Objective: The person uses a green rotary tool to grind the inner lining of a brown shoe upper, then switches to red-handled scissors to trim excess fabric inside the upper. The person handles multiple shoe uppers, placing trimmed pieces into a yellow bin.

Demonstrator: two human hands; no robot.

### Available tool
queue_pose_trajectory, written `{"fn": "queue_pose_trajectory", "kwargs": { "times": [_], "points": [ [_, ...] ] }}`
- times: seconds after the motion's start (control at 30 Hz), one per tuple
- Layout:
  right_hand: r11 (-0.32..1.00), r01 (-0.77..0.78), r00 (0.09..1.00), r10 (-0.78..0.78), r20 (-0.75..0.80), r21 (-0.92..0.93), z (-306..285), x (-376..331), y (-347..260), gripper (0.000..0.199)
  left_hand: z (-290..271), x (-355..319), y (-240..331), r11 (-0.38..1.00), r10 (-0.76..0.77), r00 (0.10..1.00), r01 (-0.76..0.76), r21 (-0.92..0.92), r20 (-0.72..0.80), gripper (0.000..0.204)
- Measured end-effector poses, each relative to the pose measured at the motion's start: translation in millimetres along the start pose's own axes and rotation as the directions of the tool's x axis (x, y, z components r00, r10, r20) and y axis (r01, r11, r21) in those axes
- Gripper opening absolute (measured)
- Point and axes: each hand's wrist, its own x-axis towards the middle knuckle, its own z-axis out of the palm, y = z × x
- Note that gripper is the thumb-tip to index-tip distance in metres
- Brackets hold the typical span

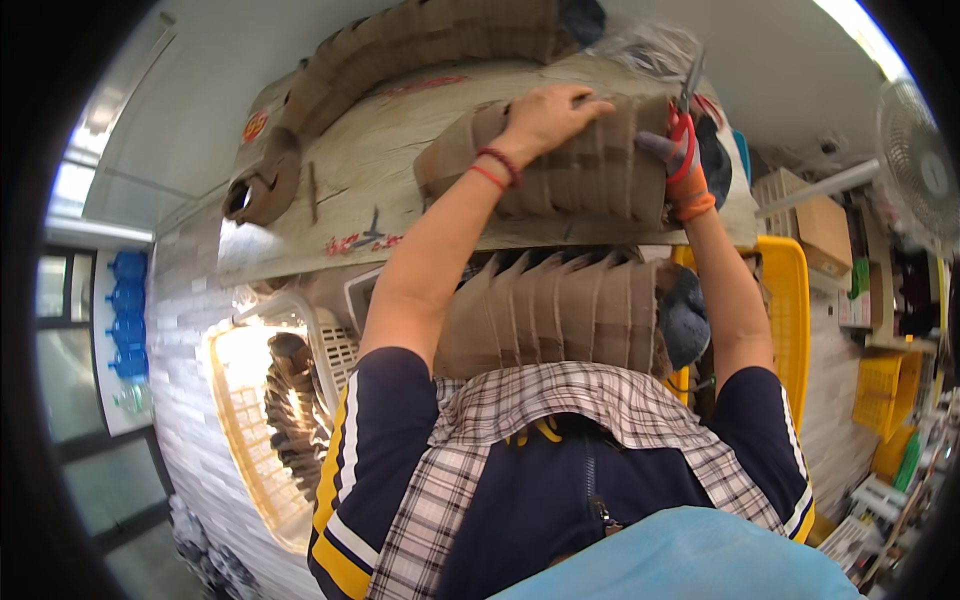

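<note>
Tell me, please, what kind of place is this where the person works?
Probably a small workshop or packing room. The left hand presses a row of brown cardboard pieces on a worn wooden table, the right hand holds a tool, and yellow plastic crates and a fan stand nearby.

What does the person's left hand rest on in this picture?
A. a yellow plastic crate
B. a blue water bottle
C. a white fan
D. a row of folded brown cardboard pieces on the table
D: the left hand lies flat on top of the row of folded brown cardboard pieces on the wooden table.
</note>
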Motion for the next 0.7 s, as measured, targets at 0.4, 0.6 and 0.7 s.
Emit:
{"fn": "queue_pose_trajectory", "kwargs": {
  "times": [0.4,0.6,0.7],
  "points": [
    [0.922,0.189,0.972,-0.225,-0.07,-0.338,-92,-74,112,0.043,-161,-91,-121,0.823,0.329,0.63,0.173,0.541,-0.703,0.028],
    [0.921,-0.28,0.953,0.301,-0.041,0.273,-73,-80,40,0.059,-262,-231,-236,0.264,-0.342,0.498,0.865,0.427,-0.797,0.043],
    [0.917,-0.264,0.94,0.314,-0.133,0.301,-74,-79,31,0.064,-280,-244,-262,0.47,-0.267,0.54,0.796,0.381,-0.798,0.03]
  ]
}}
